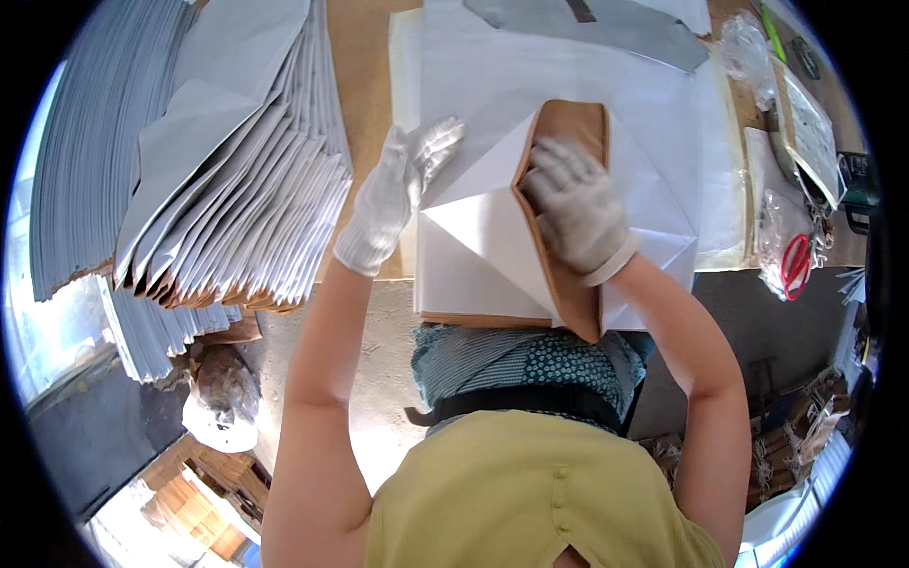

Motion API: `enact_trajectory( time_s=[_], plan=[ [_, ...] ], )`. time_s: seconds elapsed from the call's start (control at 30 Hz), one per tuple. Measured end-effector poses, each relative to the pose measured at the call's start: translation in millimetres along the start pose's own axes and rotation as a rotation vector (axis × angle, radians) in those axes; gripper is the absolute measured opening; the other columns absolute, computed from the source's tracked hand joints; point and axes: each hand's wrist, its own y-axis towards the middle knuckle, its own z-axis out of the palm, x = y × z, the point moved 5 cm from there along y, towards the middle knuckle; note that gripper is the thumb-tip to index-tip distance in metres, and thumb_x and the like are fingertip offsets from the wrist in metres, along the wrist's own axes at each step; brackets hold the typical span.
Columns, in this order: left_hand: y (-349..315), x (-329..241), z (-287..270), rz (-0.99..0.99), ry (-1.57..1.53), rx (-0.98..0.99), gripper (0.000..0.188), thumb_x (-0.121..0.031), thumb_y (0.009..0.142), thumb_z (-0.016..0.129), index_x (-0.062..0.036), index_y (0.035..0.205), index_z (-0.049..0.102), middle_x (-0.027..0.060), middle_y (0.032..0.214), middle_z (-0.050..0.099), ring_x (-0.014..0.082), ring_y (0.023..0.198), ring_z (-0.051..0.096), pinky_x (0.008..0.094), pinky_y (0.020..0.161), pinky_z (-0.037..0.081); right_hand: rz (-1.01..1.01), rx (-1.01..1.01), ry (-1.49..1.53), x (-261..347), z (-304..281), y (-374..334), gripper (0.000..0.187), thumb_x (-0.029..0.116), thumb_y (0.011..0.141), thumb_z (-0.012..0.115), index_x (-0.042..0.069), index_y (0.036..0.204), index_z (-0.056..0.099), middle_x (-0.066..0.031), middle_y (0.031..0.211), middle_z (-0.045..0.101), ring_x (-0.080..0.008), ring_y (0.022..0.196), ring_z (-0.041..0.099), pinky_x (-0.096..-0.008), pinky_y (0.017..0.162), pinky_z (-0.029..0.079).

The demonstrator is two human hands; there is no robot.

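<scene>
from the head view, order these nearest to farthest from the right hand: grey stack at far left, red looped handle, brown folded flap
From the right hand:
1. Brown folded flap, directly under it
2. Red looped handle, to its right
3. Grey stack, far left

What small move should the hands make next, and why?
Probably smooth the brown flap flatter with the right hand: that gloved hand lies on it, yet the flap's left edge looks bent rather than straight, and creases run across the white paper beside it.
</scene>
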Motion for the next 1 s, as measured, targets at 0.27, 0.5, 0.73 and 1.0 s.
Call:
enact_trajectory(
  time_s=[0.27,0.5,0.73,1.0],
  plan=[
    [-4,18,-2,0.034,0.22,0.015,0.078,-0.063,0.108,0.028,-0.0004,0.146,0.054,0.0191,0.139,0.061,0.0307,0.134,0.052,0.0395,0.118,0.036,0.562,0.173,1.02,26,109,9,0.041,0.025,0.097,0.054,0.001,0.13,0.057,-0.022,0.13,0.06,-0.0383,0.124,0.057,-0.0448,0.106,0.047],
    [-13,15,35,0.455,0.795,-0.187,0.065,-0.052,0.109,0.033,-0.0002,0.141,0.055,0.0224,0.142,0.057,0.0432,0.134,0.05,0.0484,0.118,0.036,0.014,0.255,0.001,35,-22,30,0.032,0.019,0.087,0.062,0.006,0.116,0.068,-0.0135,0.116,0.068,-0.0342,0.12,0.06,-0.0471,0.107,0.044],
    [-8,18,51,0.526,1.136,-0.238,0.061,-0.041,0.107,0.038,0.002,0.149,0.046,0.0242,0.149,0.052,0.0412,0.145,0.042,0.0516,0.125,0.026,0.142,0.051,-0.117,-14,-20,-69,0.03,0.013,0.08,0.065,0.01,0.109,0.071,-0.0112,0.126,0.067,-0.0334,0.134,0.054,-0.0476,0.119,0.038],
    [1,23,67,0.351,1.461,-0.297,0.067,-0.039,0.104,0.045,0.0026,0.156,0.034,0.0241,0.161,0.036,0.0378,0.153,0.028,0.049,0.128,0.015,-0.379,0.254,0.48,45,-4,-81,0.042,0.026,0.06,0.073,0.007,0.098,0.07,-0.0109,0.123,0.068,-0.0295,0.132,0.056,-0.0473,0.121,0.039]
  ],
)
